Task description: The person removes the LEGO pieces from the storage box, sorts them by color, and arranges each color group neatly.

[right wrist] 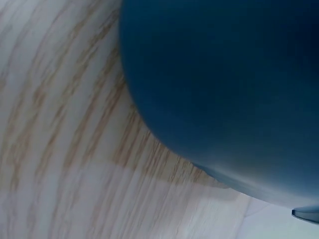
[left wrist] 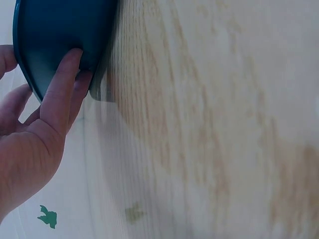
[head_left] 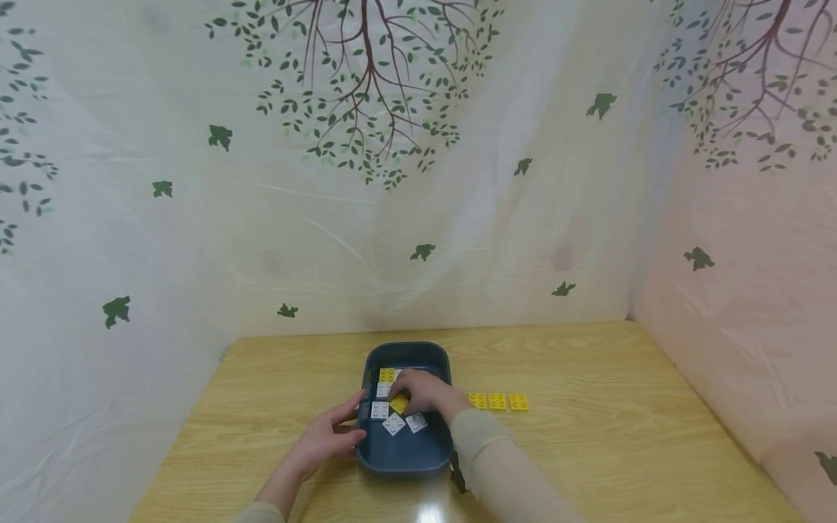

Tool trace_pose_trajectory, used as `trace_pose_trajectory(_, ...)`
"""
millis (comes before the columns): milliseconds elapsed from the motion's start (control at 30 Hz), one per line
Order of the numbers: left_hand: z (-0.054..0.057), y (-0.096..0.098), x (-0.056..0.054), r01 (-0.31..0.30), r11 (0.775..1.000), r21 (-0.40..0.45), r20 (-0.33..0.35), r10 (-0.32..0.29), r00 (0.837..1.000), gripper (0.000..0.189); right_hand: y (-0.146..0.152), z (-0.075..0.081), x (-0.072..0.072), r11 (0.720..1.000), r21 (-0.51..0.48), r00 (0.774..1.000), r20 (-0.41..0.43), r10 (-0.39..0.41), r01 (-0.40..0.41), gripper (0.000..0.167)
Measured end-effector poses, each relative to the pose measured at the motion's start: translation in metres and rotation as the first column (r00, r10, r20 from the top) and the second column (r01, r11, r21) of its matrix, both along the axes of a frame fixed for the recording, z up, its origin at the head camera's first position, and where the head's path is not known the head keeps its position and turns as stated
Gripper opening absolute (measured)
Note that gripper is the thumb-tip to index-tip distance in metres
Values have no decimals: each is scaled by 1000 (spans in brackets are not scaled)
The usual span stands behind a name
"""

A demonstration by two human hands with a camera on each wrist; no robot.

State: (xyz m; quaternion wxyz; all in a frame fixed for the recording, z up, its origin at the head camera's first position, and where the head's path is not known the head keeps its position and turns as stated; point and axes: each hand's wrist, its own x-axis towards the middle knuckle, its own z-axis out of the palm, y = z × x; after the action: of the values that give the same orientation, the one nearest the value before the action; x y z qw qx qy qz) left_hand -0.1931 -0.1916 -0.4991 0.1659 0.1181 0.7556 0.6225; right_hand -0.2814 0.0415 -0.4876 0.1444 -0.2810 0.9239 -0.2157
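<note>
A dark blue tray (head_left: 405,454) stands on the table, holding white and yellow toy bricks. My left hand (head_left: 325,434) rests against its left side with fingers spread; in the left wrist view the fairly straight fingers (left wrist: 62,84) lie on the tray's outer wall. My right hand (head_left: 425,391) reaches into the tray and pinches a yellow brick (head_left: 398,404), partly covered by the fingers. Around it lie white bricks (head_left: 394,424) and another yellow brick (head_left: 387,375). In the right wrist view the blue tray wall (right wrist: 224,99) fills much of the frame and the hand is hidden.
Right of the tray, 3 yellow bricks (head_left: 497,402) lie in a row on the wooden table (head_left: 588,450), partly behind the right forearm. A dark strap-like thing (head_left: 458,472) hangs below the right sleeve. Pale curtains (head_left: 458,290) with leaf prints enclose the table.
</note>
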Motion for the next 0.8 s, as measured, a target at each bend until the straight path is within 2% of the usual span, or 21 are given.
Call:
trace_pose_trajectory(300, 2, 0, 2, -21, 1000, -20, 9, 22, 1000, 73, -2, 3, 2, 1000, 21, 999, -47, 14, -13, 30)
trace_pose_trajectory(467, 2, 0, 2, -30, 999, -40, 11, 30, 999, 73, 3, 6, 3, 998, 24, 994, -100, 54, -52, 30)
trace_pose_trajectory(800, 2, 3, 2, -36, 998, -49, 13, 36, 999, 72, 25, 21, 11, 992, -88, 985, -156, 76, -90, 29)
